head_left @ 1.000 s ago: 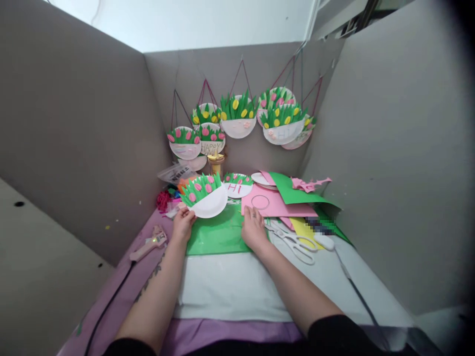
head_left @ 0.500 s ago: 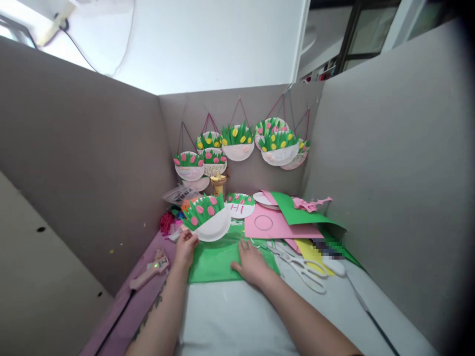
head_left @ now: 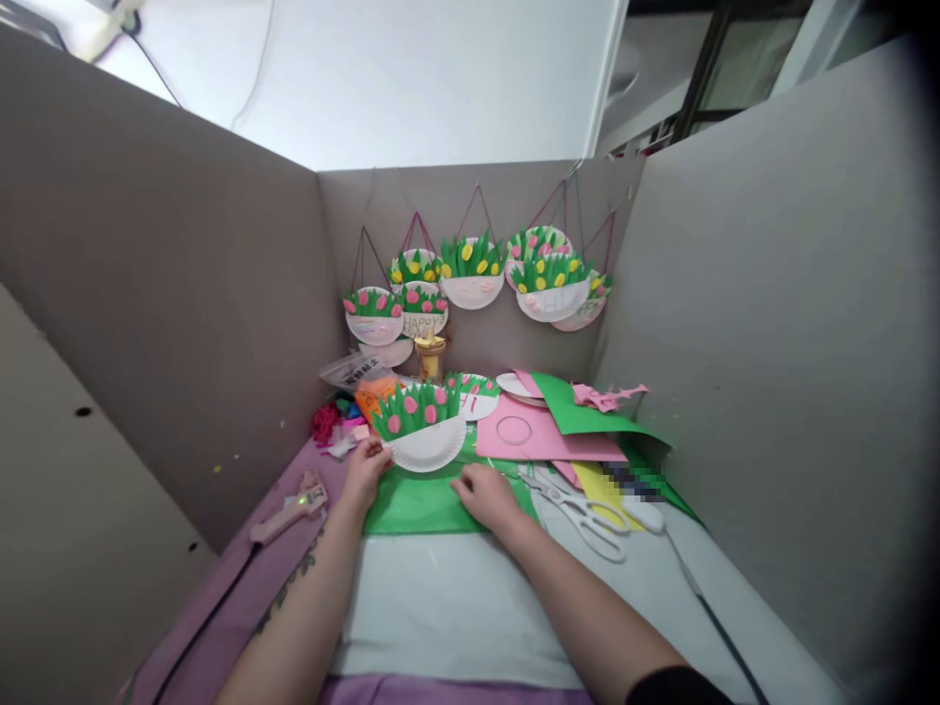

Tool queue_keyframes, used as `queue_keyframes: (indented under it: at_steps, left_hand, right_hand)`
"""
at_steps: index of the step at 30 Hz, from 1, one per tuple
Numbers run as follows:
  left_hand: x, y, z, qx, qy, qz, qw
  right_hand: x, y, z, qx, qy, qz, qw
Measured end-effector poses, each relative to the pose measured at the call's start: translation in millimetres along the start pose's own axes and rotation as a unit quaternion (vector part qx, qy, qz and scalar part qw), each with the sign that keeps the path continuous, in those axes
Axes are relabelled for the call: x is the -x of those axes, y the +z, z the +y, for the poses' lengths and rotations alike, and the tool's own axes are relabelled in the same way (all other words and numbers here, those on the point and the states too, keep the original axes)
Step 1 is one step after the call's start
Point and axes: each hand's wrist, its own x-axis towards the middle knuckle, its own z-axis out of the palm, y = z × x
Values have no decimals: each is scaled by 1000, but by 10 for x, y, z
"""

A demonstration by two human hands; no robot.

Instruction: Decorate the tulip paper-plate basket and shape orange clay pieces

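My left hand [head_left: 368, 467] pinches the left edge of a paper-plate flower basket [head_left: 430, 448]. The basket has a white half plate in front, with green paper grass and pink paper ovals above it. It is held up and faces me. Curled inward, my right hand [head_left: 485, 494] is low over the green sheet [head_left: 418, 509], to the right of the basket and apart from it. Its fingers are closed, and I cannot make out what, if anything, is in them. Behind the basket another decorated plate [head_left: 479, 403] with red lettering is partly covered.
White scissors [head_left: 580, 509] and pink [head_left: 547, 438], green and yellow paper lie at right. A glue gun [head_left: 294, 511] with a lit green light is at left, its cord running forward. Several finished baskets [head_left: 472, 289] hang on the grey back panel. Side panels enclose the table.
The basket has turned more level and shifted slightly right in my left hand. My right hand has gone from spread flat on the green sheet to curled. The view has shifted slightly.
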Motion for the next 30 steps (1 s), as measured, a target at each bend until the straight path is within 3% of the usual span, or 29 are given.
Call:
queue_keyframes:
  at_steps: [6, 9, 13, 20, 30]
  left_hand:
    - [46, 32, 36, -5, 0, -27, 1000]
    - [74, 66, 58, -10, -7, -39, 999]
    - [106, 117, 69, -18, -13, -71, 997]
    - [102, 106, 30, -25, -21, -94, 995]
    - [143, 119, 44, -40, -26, -97, 994]
  right_hand:
    - [-118, 32, 171, -141, 54, 101, 983]
    - [-205, 77, 257, -264, 98, 141, 949]
    - [-275, 110, 333, -407, 100, 147, 896]
    - [-261, 165, 365, -472, 166, 134, 855]
    - [-282, 211, 392, -498, 182, 131, 837]
